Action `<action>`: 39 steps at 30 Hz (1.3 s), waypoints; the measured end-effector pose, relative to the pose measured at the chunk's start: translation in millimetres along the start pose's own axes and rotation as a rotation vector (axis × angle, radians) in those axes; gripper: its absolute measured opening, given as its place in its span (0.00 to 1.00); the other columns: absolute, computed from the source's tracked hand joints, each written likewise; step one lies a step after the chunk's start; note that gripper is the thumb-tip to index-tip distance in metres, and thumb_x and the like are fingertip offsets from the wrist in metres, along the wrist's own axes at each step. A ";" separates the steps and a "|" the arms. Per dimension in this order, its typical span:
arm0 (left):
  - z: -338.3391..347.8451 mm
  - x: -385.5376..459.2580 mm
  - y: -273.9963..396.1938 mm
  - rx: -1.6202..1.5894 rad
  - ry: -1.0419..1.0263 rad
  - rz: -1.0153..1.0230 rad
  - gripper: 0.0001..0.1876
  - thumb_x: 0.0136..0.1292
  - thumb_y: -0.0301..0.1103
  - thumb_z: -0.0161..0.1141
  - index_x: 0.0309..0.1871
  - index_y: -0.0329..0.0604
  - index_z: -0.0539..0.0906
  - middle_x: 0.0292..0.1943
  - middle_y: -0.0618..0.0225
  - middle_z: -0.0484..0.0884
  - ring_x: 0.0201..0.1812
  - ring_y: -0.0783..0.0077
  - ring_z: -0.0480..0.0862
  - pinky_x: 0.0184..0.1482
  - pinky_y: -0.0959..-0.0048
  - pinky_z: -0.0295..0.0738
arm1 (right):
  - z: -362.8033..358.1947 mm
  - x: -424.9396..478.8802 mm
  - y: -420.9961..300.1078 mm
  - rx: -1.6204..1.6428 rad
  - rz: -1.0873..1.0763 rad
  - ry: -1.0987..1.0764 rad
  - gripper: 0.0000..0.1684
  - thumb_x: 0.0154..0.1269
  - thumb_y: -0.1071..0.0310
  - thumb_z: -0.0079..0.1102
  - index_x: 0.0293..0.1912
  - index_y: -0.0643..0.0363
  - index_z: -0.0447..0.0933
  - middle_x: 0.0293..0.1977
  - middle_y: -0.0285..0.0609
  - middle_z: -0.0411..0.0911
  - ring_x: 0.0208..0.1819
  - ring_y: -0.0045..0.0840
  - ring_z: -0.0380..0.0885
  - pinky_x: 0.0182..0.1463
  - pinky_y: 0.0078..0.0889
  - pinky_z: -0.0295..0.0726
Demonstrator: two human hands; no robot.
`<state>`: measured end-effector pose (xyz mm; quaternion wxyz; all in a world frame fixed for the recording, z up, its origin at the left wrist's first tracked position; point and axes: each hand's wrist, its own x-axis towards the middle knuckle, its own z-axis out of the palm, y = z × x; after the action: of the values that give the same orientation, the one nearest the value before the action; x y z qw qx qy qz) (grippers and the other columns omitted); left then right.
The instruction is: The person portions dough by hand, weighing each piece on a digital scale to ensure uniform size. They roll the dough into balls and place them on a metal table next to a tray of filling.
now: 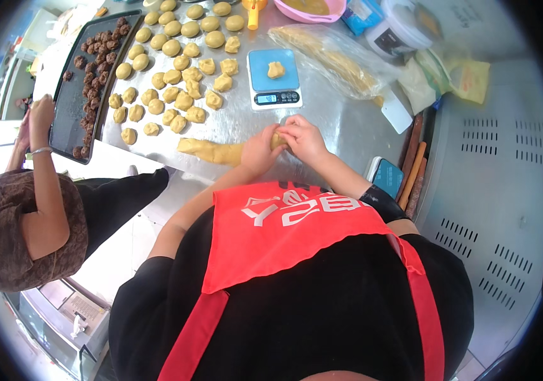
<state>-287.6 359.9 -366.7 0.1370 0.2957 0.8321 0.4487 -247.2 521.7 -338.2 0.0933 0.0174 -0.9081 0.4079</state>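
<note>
A thick roll of yellow dough [209,151] lies along the near edge of the steel table. My left hand [263,151] is wrapped over its right part. At that end, my right hand [303,138] pinches the dough with thumb and fingers, close against the left hand. Beyond my hands stands a digital kitchen scale [273,83] with a lit display. One rough dough lump [276,70] rests on its blue platform. Left of the scale, several uneven dough pieces [183,101] are spread over the steel, with smoother dough balls [171,47] farther back.
At left, a black tray [66,114] holds several dark brown balls [95,81]; a co-worker [38,209] stands beside it. Plastic-wrapped dough [333,57], a pink bowl [312,18] and a white tub [390,35] sit back right. A second scale [387,176] and rolling pins [413,174] lie right.
</note>
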 end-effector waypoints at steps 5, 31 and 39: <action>2.5 1.9 -6.1 -0.007 -0.008 0.079 0.24 0.58 0.40 0.66 0.56 0.45 0.74 0.43 0.51 0.82 0.43 0.45 0.81 0.43 0.56 0.76 | -9.3 11.7 12.1 0.075 0.100 -0.217 0.08 0.60 0.69 0.63 0.40 0.57 0.83 0.32 0.40 0.81 0.34 0.28 0.81 0.38 0.30 0.79; -2.1 -4.1 7.4 0.379 -0.058 0.061 0.40 0.50 0.46 0.71 0.65 0.43 0.67 0.49 0.58 0.79 0.51 0.55 0.78 0.56 0.57 0.66 | -31.8 101.4 31.1 -0.223 -0.127 0.171 0.27 0.55 0.62 0.69 0.54 0.62 0.76 0.55 0.49 0.73 0.59 0.44 0.68 0.64 0.41 0.67; -12.9 -22.8 -8.4 0.665 -0.072 0.174 0.31 0.47 0.51 0.70 0.51 0.44 0.73 0.42 0.66 0.76 0.47 0.63 0.75 0.48 0.62 0.67 | 28.4 -26.2 38.9 0.196 0.340 0.111 0.10 0.63 0.67 0.59 0.41 0.63 0.81 0.38 0.49 0.79 0.38 0.40 0.79 0.43 0.36 0.78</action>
<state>-279.2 333.8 -367.3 0.0236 0.4095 0.8993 0.1521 -230.1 525.3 -390.2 0.0706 -0.1498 -0.8473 0.5047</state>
